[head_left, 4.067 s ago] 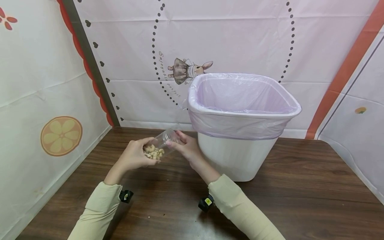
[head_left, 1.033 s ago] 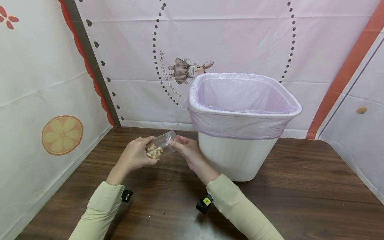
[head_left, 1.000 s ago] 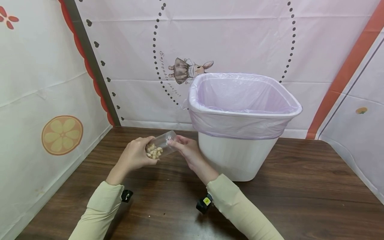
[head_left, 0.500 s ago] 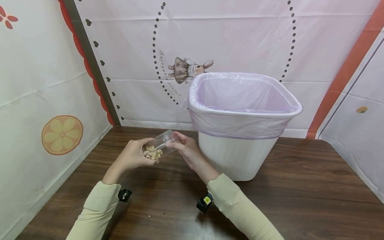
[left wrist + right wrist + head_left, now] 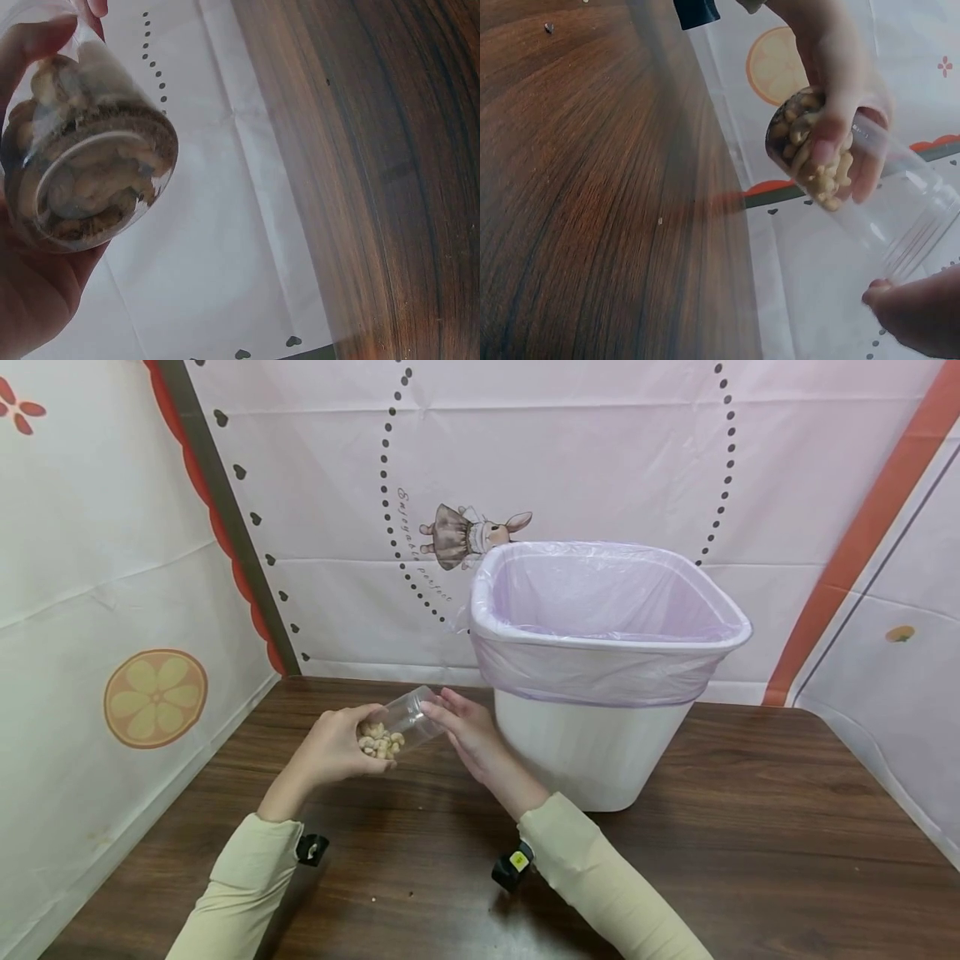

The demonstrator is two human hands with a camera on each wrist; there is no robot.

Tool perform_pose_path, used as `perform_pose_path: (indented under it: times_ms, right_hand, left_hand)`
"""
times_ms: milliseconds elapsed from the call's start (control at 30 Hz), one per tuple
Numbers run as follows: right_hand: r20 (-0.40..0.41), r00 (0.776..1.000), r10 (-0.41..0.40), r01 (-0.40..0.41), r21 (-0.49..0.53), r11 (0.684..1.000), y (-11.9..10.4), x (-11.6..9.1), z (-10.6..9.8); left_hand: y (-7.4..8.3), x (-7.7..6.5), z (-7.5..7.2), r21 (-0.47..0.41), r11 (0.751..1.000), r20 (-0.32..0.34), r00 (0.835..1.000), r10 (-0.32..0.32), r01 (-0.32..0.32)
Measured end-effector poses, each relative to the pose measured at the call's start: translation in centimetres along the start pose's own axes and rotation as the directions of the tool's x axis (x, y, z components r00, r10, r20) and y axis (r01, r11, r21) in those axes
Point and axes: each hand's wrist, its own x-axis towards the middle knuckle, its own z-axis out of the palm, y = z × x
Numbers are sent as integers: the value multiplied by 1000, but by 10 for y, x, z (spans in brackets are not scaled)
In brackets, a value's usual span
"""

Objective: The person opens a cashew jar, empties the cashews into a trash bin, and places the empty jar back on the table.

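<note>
A clear plastic jar (image 5: 407, 714) with cashews (image 5: 381, 742) gathered at its base is held tilted above the table, its ridged neck up and to the right. My left hand (image 5: 337, 745) grips the jar round its base; in the right wrist view the left thumb (image 5: 826, 150) lies across the side. At the neck end, my right hand (image 5: 472, 735) has its thumb and fingers about the jar's rim. In the right wrist view a right-hand fingertip (image 5: 879, 289) meets the rim, while its other fingers are out of frame. The left wrist view shows the round jar bottom (image 5: 97, 187).
A white bin (image 5: 585, 752) with a thin lilac liner (image 5: 600, 681) folded over its rim stands right beside my right hand. Small crumbs (image 5: 373, 900) lie on the brown wooden table (image 5: 420, 860). Printed cloth (image 5: 600, 452) hangs at the back and sides.
Compared with half a second ago, the right thumb has shifted up along the jar's neck and the right fingers look straighter. The jar stays nearly in place, with the left hand still round it.
</note>
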Motion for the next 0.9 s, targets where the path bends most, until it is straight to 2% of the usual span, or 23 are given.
perform_pose_path:
  times_ms: [233, 400, 633, 900]
  right_hand:
    - [-87, 992, 93, -95, -26, 995, 0, -1, 0]
    - [-130, 984, 124, -132, -58, 990, 1, -2, 1]
    - [-154, 981, 121, -137, -98, 986, 5, 0, 3]
    - [-131, 986, 98, -111, -92, 990, 6, 1, 2]
  left_hand:
    - [2, 1, 2, 83, 996, -40, 998, 41, -38]
    - [4, 1, 4, 137, 989, -50, 997, 59, -51]
    - [3, 1, 5, 164, 985, -61, 996, 69, -59]
    - [1, 1, 6, 128, 990, -57, 996, 61, -54]
